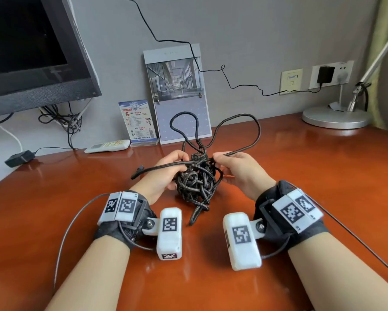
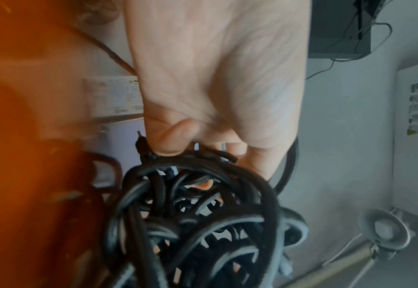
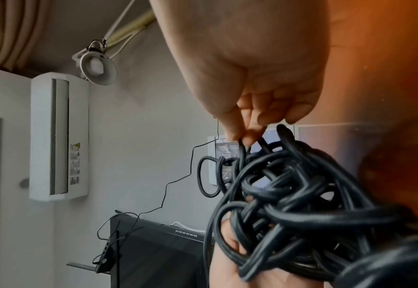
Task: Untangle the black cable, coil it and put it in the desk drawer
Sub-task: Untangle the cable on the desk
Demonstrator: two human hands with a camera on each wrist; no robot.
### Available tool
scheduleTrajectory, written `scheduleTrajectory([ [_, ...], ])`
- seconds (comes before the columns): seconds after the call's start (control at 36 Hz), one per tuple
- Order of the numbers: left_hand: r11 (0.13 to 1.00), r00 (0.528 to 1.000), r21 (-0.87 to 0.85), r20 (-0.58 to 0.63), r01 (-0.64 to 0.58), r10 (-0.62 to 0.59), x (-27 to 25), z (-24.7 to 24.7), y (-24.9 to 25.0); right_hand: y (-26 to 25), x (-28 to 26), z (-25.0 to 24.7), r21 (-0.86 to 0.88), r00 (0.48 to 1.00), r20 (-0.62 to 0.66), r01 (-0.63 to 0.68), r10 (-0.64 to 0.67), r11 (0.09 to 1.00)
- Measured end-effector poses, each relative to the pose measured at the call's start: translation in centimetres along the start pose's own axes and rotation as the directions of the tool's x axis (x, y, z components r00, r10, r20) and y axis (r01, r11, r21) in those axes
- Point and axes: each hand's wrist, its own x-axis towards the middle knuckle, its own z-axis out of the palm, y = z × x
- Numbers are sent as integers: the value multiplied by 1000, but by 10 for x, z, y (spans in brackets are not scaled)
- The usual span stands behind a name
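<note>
black cable is a dense knot at mid-desk, between the two hands, its lower loops resting on the desk. two large loops stand free on the far side; one plug end sticks out to the left, another strand trails toward the near edge.

left hand: fingers curled into the left side of the knot, thumb over a strand; the left wrist view confirms it is gripping the bundle. right hand: thumb and forefinger pinch a single strand at the top right of the knot; other fingers curled loosely, holding nothing i can see.

progress, judged: early in untangling. a few loops are out, the core is tightly woven. all of the coiling and the stowing remain.

not resolved: no desk drawer in any view, presumably below the near edge. which strand leads to the free end cannot be traced through the knot. the second plug is not clearly seen; metal prongs by the left thumb in the left wrist view may be it. wrist views are blurred at the edges.

around: monitor far left, calendar against the wall, lamp base far right, remote.
</note>
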Motion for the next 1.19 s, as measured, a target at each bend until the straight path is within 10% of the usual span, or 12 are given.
scheduleTrajectory([
  [0.22, 1000, 997, -6, 80, -7, 8, 0, 6, 2, -1, 7, -12, 25, 956, -287, 67, -57, 997],
  [0.5, 993, 986, -119, 165, 17, 3, 0, 5, 0, 0, 20, -42, 134, 761, -647, 177, -49, 975],
  [0.72, 984, 991, -176, 133, 33, -9, 0, -1, -5, 5, 17, -32, 165, 962, -194, -163, 194, 973],
  [0.86, 981, 993, -188, 117, 43, -21, 2, -1, -6, 3, 9, -11, -7, 995, 30, -93, 94, 996],
  [1.19, 986, 985, -167, 173, 15, 14, 2, 3, -5, -2, 7, -13, 57, 913, -405, 83, -53, 995],
])
